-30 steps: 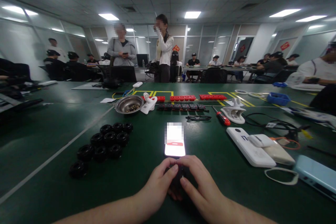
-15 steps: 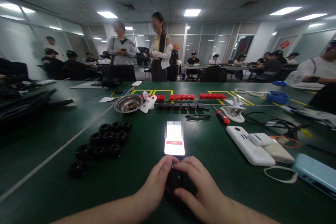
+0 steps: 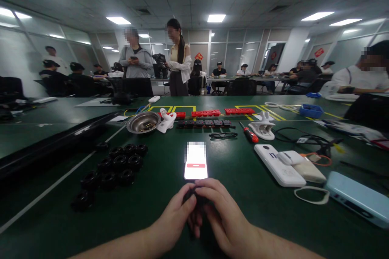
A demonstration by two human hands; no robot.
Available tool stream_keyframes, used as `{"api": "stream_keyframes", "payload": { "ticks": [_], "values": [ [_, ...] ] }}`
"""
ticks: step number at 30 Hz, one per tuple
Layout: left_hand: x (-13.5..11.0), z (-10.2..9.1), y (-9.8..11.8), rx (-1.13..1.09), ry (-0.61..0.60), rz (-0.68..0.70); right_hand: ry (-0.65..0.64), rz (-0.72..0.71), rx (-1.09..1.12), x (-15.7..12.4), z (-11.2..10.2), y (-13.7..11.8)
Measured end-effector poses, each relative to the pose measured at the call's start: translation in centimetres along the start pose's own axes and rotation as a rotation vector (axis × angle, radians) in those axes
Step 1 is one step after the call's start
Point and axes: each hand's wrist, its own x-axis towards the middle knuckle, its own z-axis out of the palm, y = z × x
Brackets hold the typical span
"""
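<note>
My left hand (image 3: 174,216) and my right hand (image 3: 227,212) are closed together around a black rounded part (image 3: 199,200) at the near middle of the table. Fingers cover most of it, so its exact kind does not show. Just beyond my fingertips lies a phone (image 3: 196,172) with a bright screen. To the left, several glossy black ring-shaped parts (image 3: 120,162) sit in loose rows.
A metal bowl (image 3: 133,126) of small brass-coloured pieces, red trays (image 3: 206,113), a black strip (image 3: 209,123), glasses (image 3: 223,135) and a screwdriver (image 3: 251,134) lie farther back. At right are a white power bank (image 3: 278,170) and a light-blue device (image 3: 355,198).
The black part has turned and sits deeper between my hands, with the fingers now covering more of it. The view has shifted slightly, and the long black object at left looks different.
</note>
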Motion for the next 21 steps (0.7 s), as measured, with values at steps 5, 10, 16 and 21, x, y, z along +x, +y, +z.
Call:
{"api": "stream_keyframes", "payload": {
  "ticks": [5, 10, 16, 21],
  "values": [
    [0.1, 0.1, 0.4, -0.037, 0.073, -0.027, 0.054, 0.104, -0.028, -0.5, 0.2, 0.4],
    [0.4, 0.0, 0.2, -0.025, 0.073, -0.010, 0.061, 0.248, -0.038, -0.3, 0.4, 1.2],
    [0.5, -0.1, 0.3, -0.039, 0.127, -0.052, 0.019, 0.144, -0.037, 0.0, 0.4, 1.1],
    [0.4, 0.0, 0.5, -0.022, 0.130, -0.033, 0.066, 0.227, -0.061, -0.3, 0.4, 1.0]
  ]
}}
